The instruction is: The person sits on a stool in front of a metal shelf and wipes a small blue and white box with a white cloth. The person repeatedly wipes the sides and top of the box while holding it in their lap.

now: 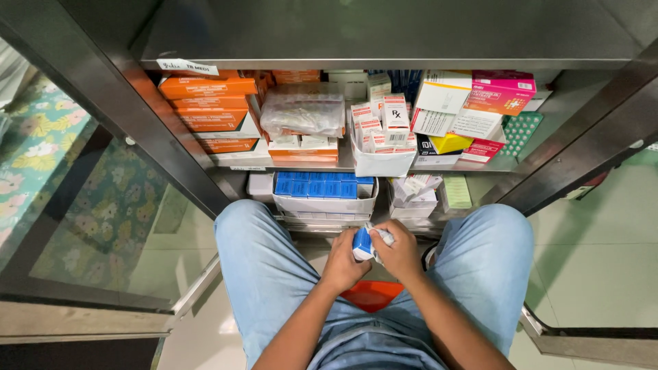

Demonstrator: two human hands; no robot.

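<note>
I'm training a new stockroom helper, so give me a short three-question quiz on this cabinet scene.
1. True or false: both hands share a grip on the small blue-and-white cardboard box.
2. Which sits at the shelf's left end? A) stacked flat orange cartons B) pink carton C) clear plastic bag of packets
3. What fills the white open tray on the lower shelf?

Key: 1 true: left hand and right hand both hold it. 2 A. 3 A row of blue boxes.
</note>
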